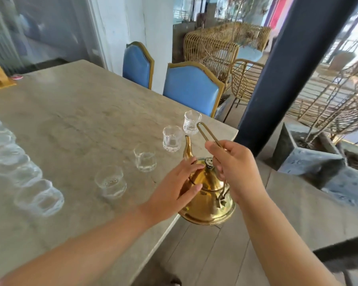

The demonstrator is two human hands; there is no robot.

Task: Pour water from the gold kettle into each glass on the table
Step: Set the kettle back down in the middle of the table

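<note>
kettle (209, 195): 1, gold
glasses (145, 159): 4 in a row
right hand (234, 165): grips kettle handle (207, 134)
left hand (174, 188): fingers spread on kettle body

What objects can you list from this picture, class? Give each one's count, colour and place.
Gold kettle: one, gold, at the table's near edge.
Glasses: four, clear, in a row beside the kettle.
Blurred glassware: clear, far left, count unclear.
Table: one, grey-beige.
Chairs: two, blue, behind the table.
Wicker chairs: tan, background.
Pillar: one, dark, right.
Left hand: on the kettle's body.
Right hand: gripping the kettle's handle.
</note>
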